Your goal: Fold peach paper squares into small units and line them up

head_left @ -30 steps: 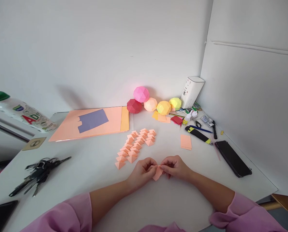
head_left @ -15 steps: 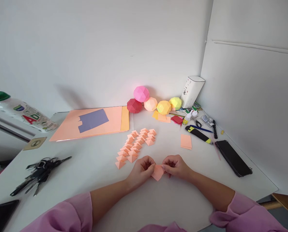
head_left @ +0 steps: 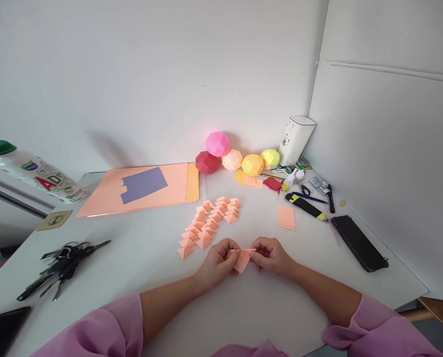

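Observation:
Between my two hands, just above the table, is a small peach piece of paper [head_left: 243, 262], now shaped like a triangle pointing down. My left hand [head_left: 221, 260] pinches its left corner between thumb and fingers. On the other side, my right hand [head_left: 270, 257] grips the right corner the same way. Rows of folded peach paper pieces [head_left: 203, 240] stand on the table beyond my left hand. A small stack of flat peach paper [head_left: 286, 217] lies beyond my right hand.
Faceted paper balls [head_left: 217, 144] line the wall. Large peach sheets [head_left: 102, 196] carry a purple cut sheet [head_left: 147, 184]. Keys [head_left: 63, 265] and a bottle [head_left: 38, 173] are at left. A utility knife [head_left: 306, 206], scissors [head_left: 305, 189] and a black phone-like object [head_left: 358, 243] lie right.
The paper's top edge has opened wider between my hands, and its lower point has risen slightly. Both hands stay in nearly the same place.

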`<state>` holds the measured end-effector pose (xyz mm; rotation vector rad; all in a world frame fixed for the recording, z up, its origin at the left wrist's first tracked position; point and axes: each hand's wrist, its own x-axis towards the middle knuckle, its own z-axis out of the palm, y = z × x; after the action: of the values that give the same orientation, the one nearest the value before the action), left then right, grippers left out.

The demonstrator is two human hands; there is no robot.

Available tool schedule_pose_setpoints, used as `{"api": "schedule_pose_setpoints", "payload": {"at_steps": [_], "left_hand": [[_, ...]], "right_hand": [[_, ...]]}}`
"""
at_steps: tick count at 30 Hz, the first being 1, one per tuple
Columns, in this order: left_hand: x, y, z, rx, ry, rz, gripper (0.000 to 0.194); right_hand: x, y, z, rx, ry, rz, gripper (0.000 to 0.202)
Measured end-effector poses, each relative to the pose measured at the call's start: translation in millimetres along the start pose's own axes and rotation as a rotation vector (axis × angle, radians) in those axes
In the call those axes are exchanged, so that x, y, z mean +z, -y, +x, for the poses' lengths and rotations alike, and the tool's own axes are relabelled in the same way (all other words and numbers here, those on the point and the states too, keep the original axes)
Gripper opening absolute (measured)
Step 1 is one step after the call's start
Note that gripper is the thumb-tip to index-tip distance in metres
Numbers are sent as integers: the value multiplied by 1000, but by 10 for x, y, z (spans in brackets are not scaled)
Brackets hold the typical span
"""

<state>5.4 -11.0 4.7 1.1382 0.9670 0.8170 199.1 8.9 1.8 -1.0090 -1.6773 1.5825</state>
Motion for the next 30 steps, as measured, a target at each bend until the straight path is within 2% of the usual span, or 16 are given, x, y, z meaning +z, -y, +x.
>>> {"api": "schedule_pose_setpoints", "payload": {"at_steps": [7, 12, 16, 20, 30], "left_hand": [[10, -14, 4, 20, 58, -48, 19], [5, -25, -15, 23, 53, -8, 20], [18, -19, -18, 29, 64, 5, 19], [51, -3, -11, 64, 123, -11, 18], [69, 17, -3, 53, 146, 107, 15]], "right_hand": [[-6, 29, -8, -44, 15, -27, 19], [-9, 40, -24, -49, 4, -66, 26], [25, 23, -20, -60, -15, -56, 17], [70, 11, -2, -63, -12, -105, 10], [128, 33, 28, -122, -74, -220, 7]]}}
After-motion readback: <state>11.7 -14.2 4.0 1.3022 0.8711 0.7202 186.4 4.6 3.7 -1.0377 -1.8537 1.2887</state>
